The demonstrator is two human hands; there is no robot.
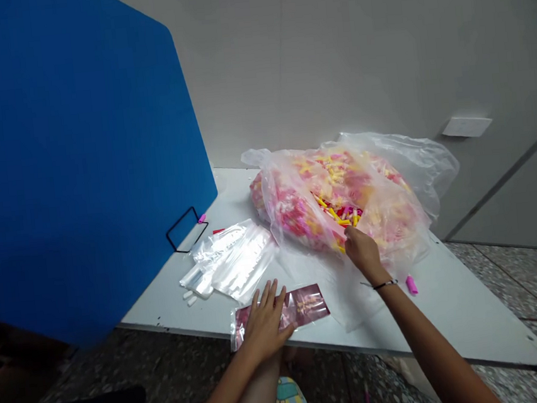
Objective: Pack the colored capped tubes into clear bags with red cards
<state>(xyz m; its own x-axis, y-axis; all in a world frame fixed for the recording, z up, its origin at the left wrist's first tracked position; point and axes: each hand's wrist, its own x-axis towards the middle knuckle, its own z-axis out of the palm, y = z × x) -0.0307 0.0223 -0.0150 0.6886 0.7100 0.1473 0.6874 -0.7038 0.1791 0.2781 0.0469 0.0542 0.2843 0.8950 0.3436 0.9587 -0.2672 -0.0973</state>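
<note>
A large translucent plastic bag [291, 190] bulges with many small yellow, red and pink plastic pieces [338, 212], which look like short tubes or caps. My right hand [362, 251] is at the front of the bag's opening, fingers curled on the edge of its film. Whether a piece is also between the fingertips is hidden. Near the table's front edge, my left hand [265, 322] lies flat with fingers spread. Under it is a maroon printed packet [311, 304] in clear plastic, partly covered by the palm.
Clear plastic sleeves [241, 261] lie in a pile on the white table [455, 316], left of the bag. A black wire stand [186, 229] is beside a tall blue panel [102, 148]. One pink piece [411, 284] lies right of my right wrist. A grey wall [353, 47] stands behind.
</note>
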